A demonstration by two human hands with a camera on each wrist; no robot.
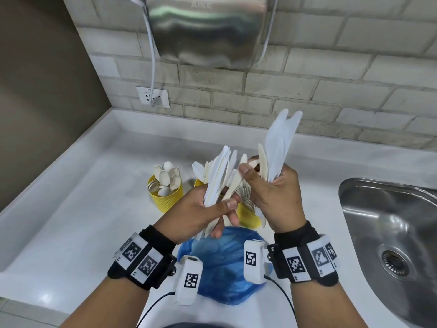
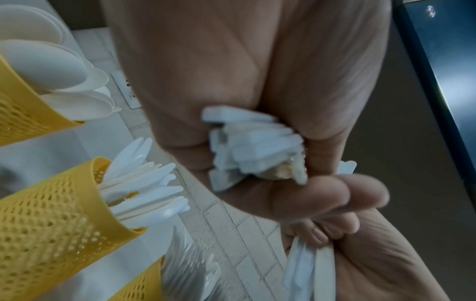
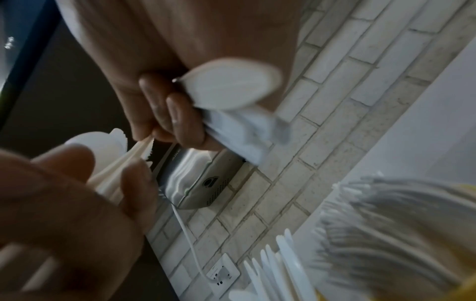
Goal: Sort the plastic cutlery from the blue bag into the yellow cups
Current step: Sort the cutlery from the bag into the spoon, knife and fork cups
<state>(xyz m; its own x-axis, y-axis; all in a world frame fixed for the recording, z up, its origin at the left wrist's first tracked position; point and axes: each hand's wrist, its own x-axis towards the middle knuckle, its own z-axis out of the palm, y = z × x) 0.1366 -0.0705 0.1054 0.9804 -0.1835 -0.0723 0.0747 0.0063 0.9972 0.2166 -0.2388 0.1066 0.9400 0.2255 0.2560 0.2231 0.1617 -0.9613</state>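
Both hands are raised side by side, left hand (image 1: 208, 209) and right hand (image 1: 274, 195) each gripping something.

From the head we look steeply down on the counter (image 1: 71, 209) and both wrists; our wrist cameras sit close under the palms, facing the brick wall (image 3: 360, 101) (all three share the yellow cups (image 2: 51, 213)).

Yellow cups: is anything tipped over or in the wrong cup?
Nothing stands out. The spoon cup holds only spoons, the knife cup only knives, both upright. The third cup is mostly hidden behind the hands, left hand and right hand.
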